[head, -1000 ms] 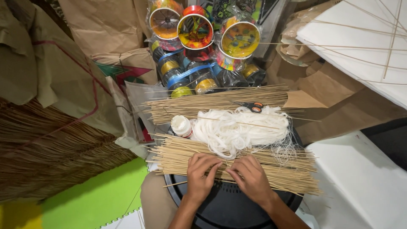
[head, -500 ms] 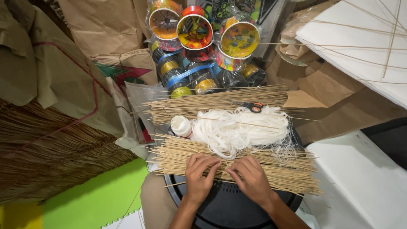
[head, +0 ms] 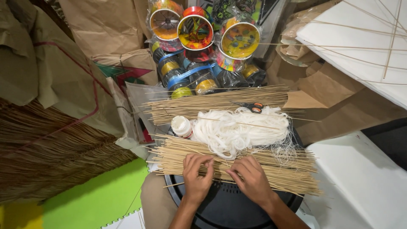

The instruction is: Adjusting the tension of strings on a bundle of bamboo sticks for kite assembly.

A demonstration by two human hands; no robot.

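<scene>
While spread flat across the round black tray (head: 237, 212) within easy reach, thin sticks (head: 237, 163) pinched by left hand (head: 198, 174) and right hand (head: 251, 177), white thread (head: 237, 129) heaped just behind.

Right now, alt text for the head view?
Left hand and right hand rest on a bundle of thin sticks across a black round tray. Behind lie white string, a second stick bundle and colourful spools.

Left hand (head: 197, 174) and right hand (head: 251, 179) lie palm-down, side by side, fingers seemingly curled
</scene>
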